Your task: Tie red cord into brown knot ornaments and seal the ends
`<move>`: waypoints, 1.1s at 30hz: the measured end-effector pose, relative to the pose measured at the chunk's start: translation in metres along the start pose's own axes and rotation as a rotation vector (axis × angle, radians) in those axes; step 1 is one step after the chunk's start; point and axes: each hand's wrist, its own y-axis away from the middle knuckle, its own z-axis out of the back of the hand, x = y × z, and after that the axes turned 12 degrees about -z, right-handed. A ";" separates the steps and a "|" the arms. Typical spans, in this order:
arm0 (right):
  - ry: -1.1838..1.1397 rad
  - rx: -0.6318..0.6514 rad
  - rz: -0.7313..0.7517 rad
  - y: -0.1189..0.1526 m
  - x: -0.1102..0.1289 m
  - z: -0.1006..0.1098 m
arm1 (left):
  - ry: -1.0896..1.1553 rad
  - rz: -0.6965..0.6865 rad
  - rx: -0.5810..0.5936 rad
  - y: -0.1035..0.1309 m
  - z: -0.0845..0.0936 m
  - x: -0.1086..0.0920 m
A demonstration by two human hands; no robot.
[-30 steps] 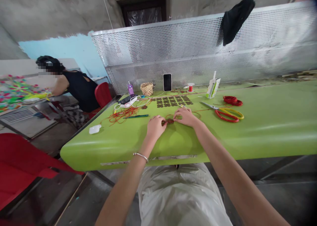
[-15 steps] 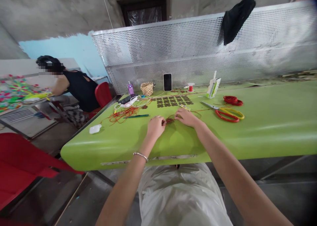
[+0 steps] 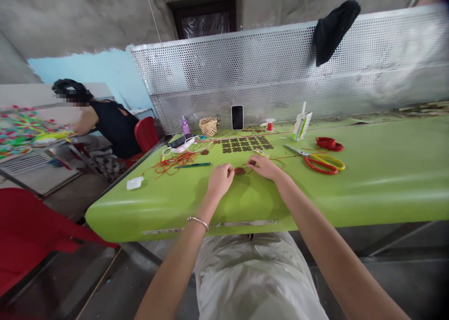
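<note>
A small brown-red knotted cord piece (image 3: 240,170) lies flat on the green table top (image 3: 379,170), between my two hands. Just left of it, my left hand (image 3: 221,179) is closed, fingertips pinched together; what they grip, if anything, is too small to make out. On the other side, my right hand (image 3: 264,166) is closed in a pinch on a thin red-orange cord (image 3: 248,170) beside the knotted piece. More of this cord curves away behind the right hand. A small yellow-and-clear tool (image 3: 259,152) lies just beyond the right fingers.
Rows of brown flower-shaped pieces (image 3: 242,144) lie ahead. Scissors (image 3: 321,162) and a red cord bundle (image 3: 329,143) are at right. A tangle of orange cord (image 3: 177,163), a green pen (image 3: 192,164) and a white case (image 3: 134,183) lie left. A phone (image 3: 237,117) stands behind. A person (image 3: 112,123) sits left.
Both hands' fingertips have drawn slightly away from the knotted piece, which now shows more fully. The other things on the table have stayed in place.
</note>
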 end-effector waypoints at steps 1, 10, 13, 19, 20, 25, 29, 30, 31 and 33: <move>-0.006 0.002 -0.003 0.000 0.000 0.000 | 0.025 0.005 -0.004 0.000 0.001 0.000; -0.023 0.022 -0.015 0.000 -0.002 -0.002 | 0.222 -0.015 -0.032 -0.001 0.008 -0.001; -0.020 0.023 -0.018 -0.001 -0.003 -0.002 | 0.248 -0.023 -0.009 0.000 0.007 0.000; -0.035 0.016 -0.019 -0.002 -0.006 -0.004 | 0.289 0.021 0.008 -0.001 0.004 0.004; -0.040 0.016 -0.017 -0.002 -0.006 -0.004 | 0.298 0.031 0.004 -0.001 0.003 0.004; -0.082 0.008 -0.014 -0.001 -0.002 -0.005 | 0.327 0.073 -0.012 -0.002 0.003 0.005; -0.113 -0.014 0.001 0.000 0.000 -0.005 | 0.335 0.091 -0.022 -0.002 0.002 0.007; -0.117 -0.020 0.008 0.000 0.000 -0.005 | 0.335 0.091 -0.027 -0.002 0.001 0.008; -0.120 -0.025 0.015 0.000 0.000 -0.004 | 0.336 0.091 -0.033 -0.002 0.001 0.009; -0.120 -0.041 0.026 0.000 0.001 -0.003 | 0.335 0.093 -0.044 -0.002 -0.001 0.010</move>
